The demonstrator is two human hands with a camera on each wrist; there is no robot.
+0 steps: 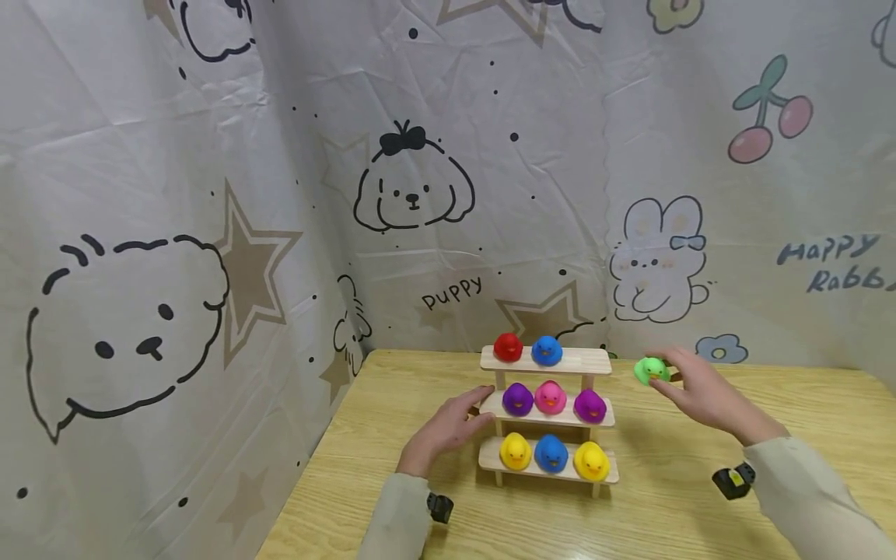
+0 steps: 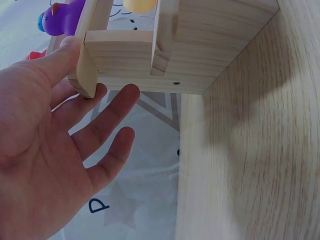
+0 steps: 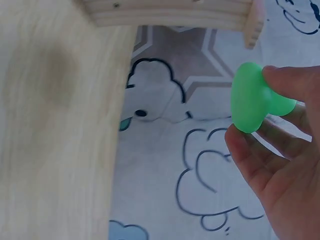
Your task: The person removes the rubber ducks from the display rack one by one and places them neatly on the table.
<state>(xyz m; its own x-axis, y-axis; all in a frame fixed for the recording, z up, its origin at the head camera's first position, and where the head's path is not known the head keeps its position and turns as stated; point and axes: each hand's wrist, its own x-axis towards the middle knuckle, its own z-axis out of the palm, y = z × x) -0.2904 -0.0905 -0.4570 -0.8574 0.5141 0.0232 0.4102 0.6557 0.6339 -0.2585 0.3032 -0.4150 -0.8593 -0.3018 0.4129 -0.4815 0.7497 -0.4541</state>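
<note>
A green rubber duck (image 1: 652, 371) is pinched between the thumb and fingers of my right hand (image 1: 707, 389), held up to the right of a three-tier wooden display stand (image 1: 581, 360). In the right wrist view the green duck's rounded underside (image 3: 248, 97) faces the camera. My left hand (image 1: 451, 424) grips the left end of the stand's middle shelf; the left wrist view shows the thumb on one face of the shelf board (image 2: 86, 75) and the index finger behind it. Nearest to that thumb sits a purple duck (image 1: 518, 399).
On the top shelf stand a red duck (image 1: 508, 348) and a blue duck (image 1: 547, 351). Beside the purple one are a pink duck (image 1: 551, 397) and a magenta duck (image 1: 590, 406). Two yellow ducks flank a blue one (image 1: 551, 453) below. A printed curtain (image 1: 420, 264) hangs behind the table (image 1: 336, 498).
</note>
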